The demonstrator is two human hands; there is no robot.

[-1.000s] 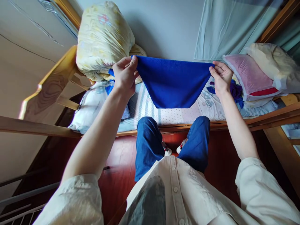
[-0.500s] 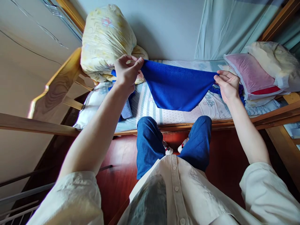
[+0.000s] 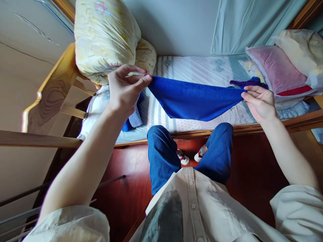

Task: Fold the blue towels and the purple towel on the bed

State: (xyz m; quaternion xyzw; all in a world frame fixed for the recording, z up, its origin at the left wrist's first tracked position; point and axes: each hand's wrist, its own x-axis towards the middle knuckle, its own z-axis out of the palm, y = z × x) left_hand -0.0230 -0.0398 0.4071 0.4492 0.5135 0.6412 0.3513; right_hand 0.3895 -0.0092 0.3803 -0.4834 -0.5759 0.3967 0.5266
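A blue cloth (image 3: 195, 99) is stretched in the air between my two hands, over the bed. My left hand (image 3: 126, 85) pinches its left corner between thumb and fingers. At the other end, my right hand (image 3: 259, 102) grips the right corner with fingertips and thumb. The cloth's upper edge is nearly straight, and its lower part hangs down just above my knees. Partly hidden behind my left hand, folded blue and grey-blue cloths (image 3: 135, 118) lie on the bed. Dark blue and purple cloth (image 3: 248, 82) lies crumpled beyond my right hand.
The bed (image 3: 174, 67) has a striped, patterned sheet and a wooden frame. A bulky yellow floral bundle (image 3: 107, 37) stands at the left end. Pink and pale pillows in clear covers (image 3: 282, 67) are piled at the right. A pale green curtain (image 3: 252, 27) hangs behind.
My hands have moved farther apart and slightly lower, drawing the blue cloth wider and tauter. The view has shifted a little, showing more of the sheet behind it.
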